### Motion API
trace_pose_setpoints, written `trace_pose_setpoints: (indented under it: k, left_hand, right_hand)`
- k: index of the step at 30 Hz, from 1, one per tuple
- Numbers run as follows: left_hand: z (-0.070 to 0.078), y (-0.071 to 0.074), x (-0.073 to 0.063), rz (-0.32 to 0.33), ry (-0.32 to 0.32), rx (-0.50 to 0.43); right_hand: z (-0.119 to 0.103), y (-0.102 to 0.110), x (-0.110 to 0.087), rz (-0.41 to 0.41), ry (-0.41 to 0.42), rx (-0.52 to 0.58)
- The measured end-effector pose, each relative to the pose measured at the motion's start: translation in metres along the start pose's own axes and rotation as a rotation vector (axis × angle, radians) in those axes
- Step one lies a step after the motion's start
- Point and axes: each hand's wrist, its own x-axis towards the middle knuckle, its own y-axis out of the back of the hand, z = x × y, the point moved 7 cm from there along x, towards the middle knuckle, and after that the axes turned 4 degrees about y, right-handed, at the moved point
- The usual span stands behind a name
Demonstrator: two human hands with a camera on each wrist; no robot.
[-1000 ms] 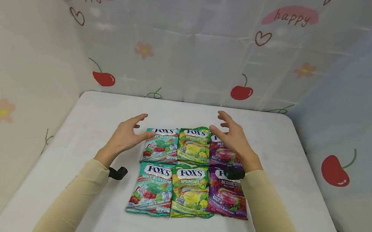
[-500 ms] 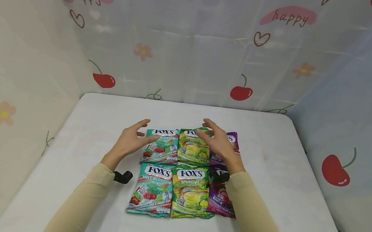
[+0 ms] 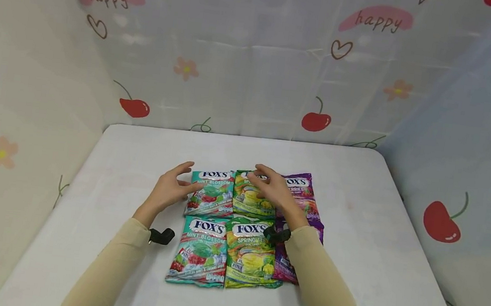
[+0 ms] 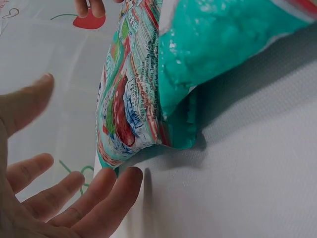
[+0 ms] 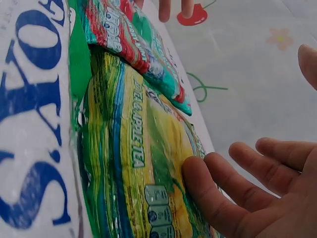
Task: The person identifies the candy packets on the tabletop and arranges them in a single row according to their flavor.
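Note:
Fox's candy bags lie flat in two rows. The far row has a teal mint blossom bag point(image 3: 213, 201), a yellow-green spring tea bag point(image 3: 246, 204) and a purple berries bag point(image 3: 306, 198). Closer in are a second mint blossom bag point(image 3: 200, 254), spring tea bag point(image 3: 251, 264) and berries bag point(image 3: 284, 266), the last partly hidden by the right sleeve. My left hand point(image 3: 167, 192) is at the left edge of the far mint blossom bag, thumb and fingers apart. Over the far spring tea bag is my right hand point(image 3: 274, 189), fingers loosely bent; whether a fingertip point(image 5: 195, 171) touches it, I cannot tell.
Beneath the bags is a white table point(image 3: 136, 150). A printed curtain point(image 3: 245, 72) hangs behind it, with more printed cloth on both sides. Black wrist cameras point(image 3: 162, 236) sit at both cuffs; the right one overlaps the near bags.
My right hand has moved left from the far berries bag to over the far spring tea bag, and slightly closer to me. My left hand has shifted slightly closer. The bags look unmoved.

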Motion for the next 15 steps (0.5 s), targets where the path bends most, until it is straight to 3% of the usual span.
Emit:
trace_pose_setpoints:
  k: [11, 15]
  left_hand:
    - [-0.01, -0.008, 0.004, -0.047, 0.025, -0.057]
    - [-0.014, -0.012, 0.004, -0.043, 0.061, -0.05]
  right_hand:
    - [-0.003, -0.02, 0.003, -0.045, -0.027, 0.061]
    - [-0.002, -0.029, 0.003, -0.063, -0.042, 0.09]
